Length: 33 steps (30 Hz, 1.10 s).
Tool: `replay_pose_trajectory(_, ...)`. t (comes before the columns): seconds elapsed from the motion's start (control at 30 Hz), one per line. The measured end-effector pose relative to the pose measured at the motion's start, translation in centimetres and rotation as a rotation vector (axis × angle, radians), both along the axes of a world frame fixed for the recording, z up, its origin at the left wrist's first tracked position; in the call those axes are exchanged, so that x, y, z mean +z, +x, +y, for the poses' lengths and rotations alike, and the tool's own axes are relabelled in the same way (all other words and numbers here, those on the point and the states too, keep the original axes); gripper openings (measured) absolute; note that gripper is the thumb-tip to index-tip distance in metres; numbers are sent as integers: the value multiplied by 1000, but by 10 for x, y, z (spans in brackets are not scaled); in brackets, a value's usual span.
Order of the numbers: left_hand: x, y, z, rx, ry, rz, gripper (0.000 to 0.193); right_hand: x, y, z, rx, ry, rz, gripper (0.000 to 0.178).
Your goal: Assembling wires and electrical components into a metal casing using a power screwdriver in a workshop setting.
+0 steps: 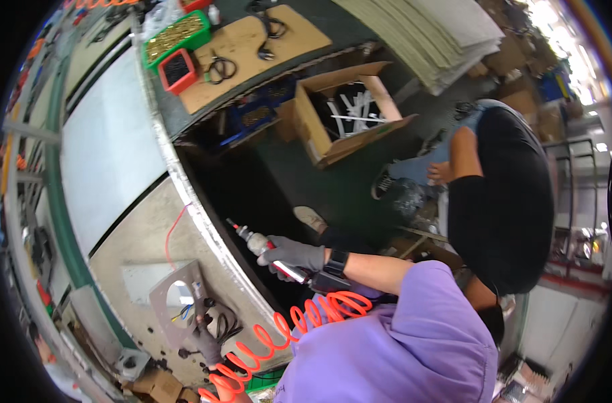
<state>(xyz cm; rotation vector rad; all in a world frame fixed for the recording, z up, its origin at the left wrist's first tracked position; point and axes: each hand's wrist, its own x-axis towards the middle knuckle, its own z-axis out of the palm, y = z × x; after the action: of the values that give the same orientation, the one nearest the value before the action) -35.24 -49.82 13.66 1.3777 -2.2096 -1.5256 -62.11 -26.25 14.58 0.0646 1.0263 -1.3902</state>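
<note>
My right hand (292, 255), in a grey glove and with a black watch at the wrist, is closed round a power screwdriver (255, 243). The tool is held over the bench edge, its bit pointing up and left. An orange coiled hose (299, 322) runs in front of my purple shirt. Lower left, my gloved left hand (208, 341) is at the bench, its fingers closed around a black power cord (228, 326). Close to these fingers lies a grey metal plate (163, 303) with a round hole. Blue and yellow wires (183, 311) show beside the hole.
A white panel (136, 279) lies under the plate. Beyond are scissors (220, 68), a green bin of brass screws (178, 40) and a red bin (177, 71). An open carton (312, 127) holds white strips. At right, a co-worker in black (501, 208) bends down.
</note>
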Motion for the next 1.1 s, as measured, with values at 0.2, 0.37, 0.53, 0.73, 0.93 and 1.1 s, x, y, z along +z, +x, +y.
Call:
replay_pose_trajectory(0.2,-18,-30,31,96,29,93,19,34,-14,9,122,-13,-22,30)
replay_pose_trajectory(0.37,-33,-24,52,171,106,253,24,41,-11,3,346,66,-22,25)
replay_pose_trajectory(0.53,9,26,74,287,-213,86,36,75,-16,0,523,105,56,23)
replay_pose_trajectory(0.73,88,142,140,785,-303,315,27,17,-29,24,714,251,57,17)
replay_pose_trajectory(0.93,111,240,129,1057,-719,46,12,23,-10,-5,758,218,-22,19)
replay_pose_trajectory(1.1,-5,235,75,870,-483,-130,15,91,17,-26,834,163,97,27)
